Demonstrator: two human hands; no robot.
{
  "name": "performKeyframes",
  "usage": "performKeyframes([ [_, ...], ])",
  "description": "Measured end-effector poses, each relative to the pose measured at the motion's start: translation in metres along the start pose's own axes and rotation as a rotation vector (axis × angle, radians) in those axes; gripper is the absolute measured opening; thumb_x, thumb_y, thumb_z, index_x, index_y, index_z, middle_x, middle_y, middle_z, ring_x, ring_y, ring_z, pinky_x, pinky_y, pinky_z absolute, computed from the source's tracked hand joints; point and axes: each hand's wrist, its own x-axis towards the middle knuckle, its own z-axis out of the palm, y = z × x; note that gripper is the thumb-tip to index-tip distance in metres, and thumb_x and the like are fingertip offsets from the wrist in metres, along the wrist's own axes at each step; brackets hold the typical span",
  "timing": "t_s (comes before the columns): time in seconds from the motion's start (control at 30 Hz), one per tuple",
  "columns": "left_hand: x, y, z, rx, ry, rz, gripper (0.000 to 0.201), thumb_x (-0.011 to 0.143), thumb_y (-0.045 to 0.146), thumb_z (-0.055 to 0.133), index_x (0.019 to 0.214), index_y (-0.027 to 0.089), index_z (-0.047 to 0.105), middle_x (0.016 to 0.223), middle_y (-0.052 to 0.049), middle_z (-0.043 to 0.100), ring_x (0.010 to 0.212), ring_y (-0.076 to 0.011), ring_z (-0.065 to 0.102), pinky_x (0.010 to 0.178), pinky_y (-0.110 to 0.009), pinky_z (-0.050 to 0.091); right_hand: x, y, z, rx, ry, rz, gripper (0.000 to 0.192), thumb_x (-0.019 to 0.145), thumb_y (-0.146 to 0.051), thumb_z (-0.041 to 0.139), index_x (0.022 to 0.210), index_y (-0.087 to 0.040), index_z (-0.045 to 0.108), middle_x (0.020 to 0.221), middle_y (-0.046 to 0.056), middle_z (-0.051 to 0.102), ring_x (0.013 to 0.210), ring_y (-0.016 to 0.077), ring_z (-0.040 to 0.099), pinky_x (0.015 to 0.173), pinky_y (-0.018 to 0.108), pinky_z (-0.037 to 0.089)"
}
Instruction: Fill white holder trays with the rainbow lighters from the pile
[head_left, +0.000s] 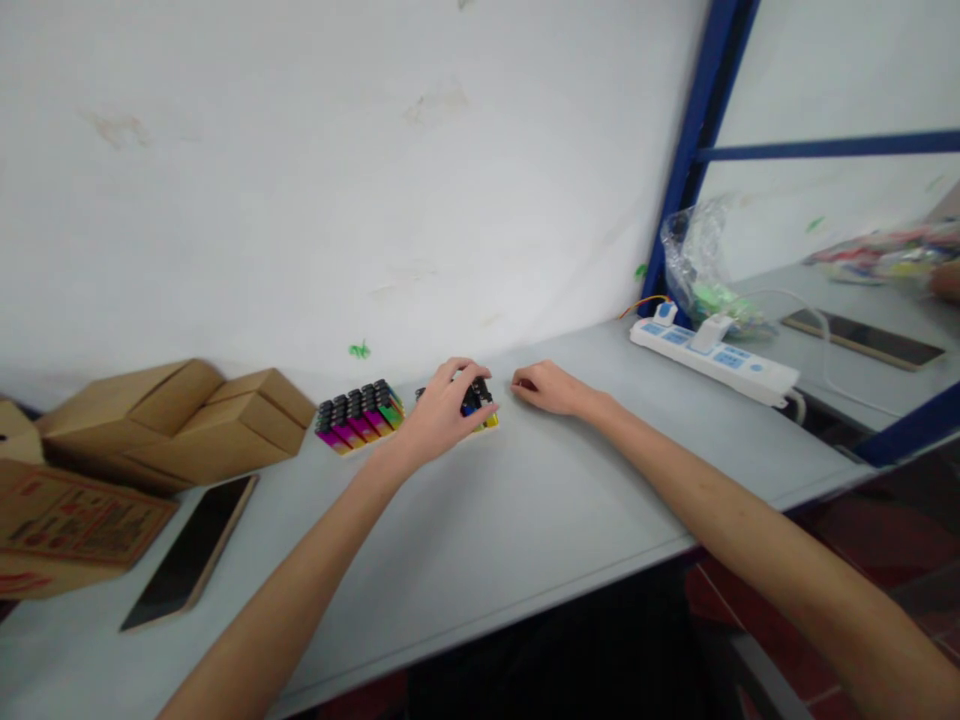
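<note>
My left hand (448,408) reaches over a small tray of lighters (491,417), its fingers bent across the black tops and its thumb along the front. Blue and yellow bodies show around the fingers, and the palm hides much of this group. To its left stands another tray of upright lighters (360,415), with black tops and purple, orange and green bodies. Just right of the covered tray, my right hand (551,388) rests on the grey table (525,520) with its fingers curled in. Whatever they may hold is hidden.
Cardboard boxes (217,430) and a dark-screened phone (191,550) lie at the left. A white power strip (712,360) with plugs is at the right, near a blue frame post (686,150). Beyond it are plastic bags (705,260) and another phone (862,337).
</note>
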Motion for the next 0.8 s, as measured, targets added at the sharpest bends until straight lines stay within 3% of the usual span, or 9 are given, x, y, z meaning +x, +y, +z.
performKeyframes([
  [0.1, -0.007, -0.001, -0.006, 0.013, 0.081, -0.038, 0.037, 0.095, 0.041, 0.062, 0.126, 0.021, 0.057, 0.127, -0.013, 0.057, 0.125, -0.0278, 0.054, 0.113, -0.044, 0.041, 0.000, -0.003, 0.003, 0.048, 0.064, -0.016, 0.024, 0.101, -0.026, 0.053, 0.099, -0.013, 0.072, 0.085, 0.009, 0.072, 0.074, 0.0173, 0.061, 0.074, 0.028, 0.044],
  [0.27, -0.035, -0.020, -0.005, 0.049, 0.286, -0.176, 0.058, 0.091, 0.049, 0.066, 0.140, 0.022, 0.049, 0.140, -0.015, 0.049, 0.137, -0.0289, 0.047, 0.119, -0.047, 0.035, 0.003, -0.019, 0.016, 0.341, 0.239, 0.031, 0.044, 0.104, -0.043, 0.048, 0.136, -0.015, 0.058, 0.128, 0.018, 0.063, 0.111, 0.0230, 0.065, 0.097, 0.038, 0.052],
  [0.43, -0.059, -0.043, 0.018, -0.087, 0.285, -0.282, 0.094, 0.077, 0.056, 0.079, 0.153, 0.023, 0.035, 0.151, -0.018, 0.044, 0.145, -0.0332, 0.042, 0.122, -0.050, 0.032, 0.003, -0.039, 0.033, 0.601, 0.130, 0.014, 0.090, 0.091, -0.061, 0.065, 0.163, -0.026, 0.023, 0.167, 0.016, 0.029, 0.150, 0.0301, 0.036, 0.117, 0.047, 0.041],
  [0.5, -0.062, -0.048, 0.027, -0.218, 0.247, -0.342, 0.099, 0.075, 0.056, 0.081, 0.155, 0.022, 0.033, 0.150, -0.018, 0.049, 0.142, -0.0351, 0.047, 0.119, -0.052, 0.035, 0.002, -0.043, 0.038, 0.598, 0.075, -0.016, 0.108, 0.083, -0.059, 0.075, 0.165, -0.023, 0.015, 0.165, 0.018, 0.032, 0.148, 0.0328, 0.040, 0.120, 0.049, 0.036],
  [0.57, -0.062, -0.051, 0.028, -0.319, 0.235, -0.381, 0.106, 0.073, 0.055, 0.082, 0.157, 0.020, 0.029, 0.147, -0.020, 0.054, 0.137, -0.0361, 0.053, 0.117, -0.054, 0.039, 0.001, -0.043, 0.041, 0.557, 0.056, -0.032, 0.112, 0.082, -0.054, 0.079, 0.165, -0.020, 0.011, 0.158, 0.021, 0.045, 0.140, 0.0339, 0.051, 0.117, 0.050, 0.039],
  [0.67, -0.064, -0.047, 0.010, -0.328, 0.337, -0.355, 0.114, 0.069, 0.052, 0.086, 0.159, 0.020, 0.025, 0.147, -0.023, 0.051, 0.137, -0.0349, 0.053, 0.115, -0.052, 0.043, 0.001, -0.040, 0.043, 0.493, 0.076, -0.043, 0.114, 0.079, -0.049, 0.082, 0.165, -0.018, 0.014, 0.152, 0.021, 0.051, 0.137, 0.0347, 0.054, 0.116, 0.050, 0.040],
  [0.8, -0.093, -0.039, -0.042, -0.128, 0.534, -0.276, 0.095, 0.075, 0.050, 0.084, 0.154, 0.026, 0.038, 0.139, -0.014, 0.056, 0.130, -0.0282, 0.058, 0.113, -0.049, 0.049, 0.001, -0.037, 0.045, 0.499, 0.057, -0.049, 0.124, 0.074, -0.048, 0.086, 0.165, -0.020, 0.008, 0.151, 0.020, 0.053, 0.135, 0.0334, 0.056, 0.115, 0.048, 0.042],
])
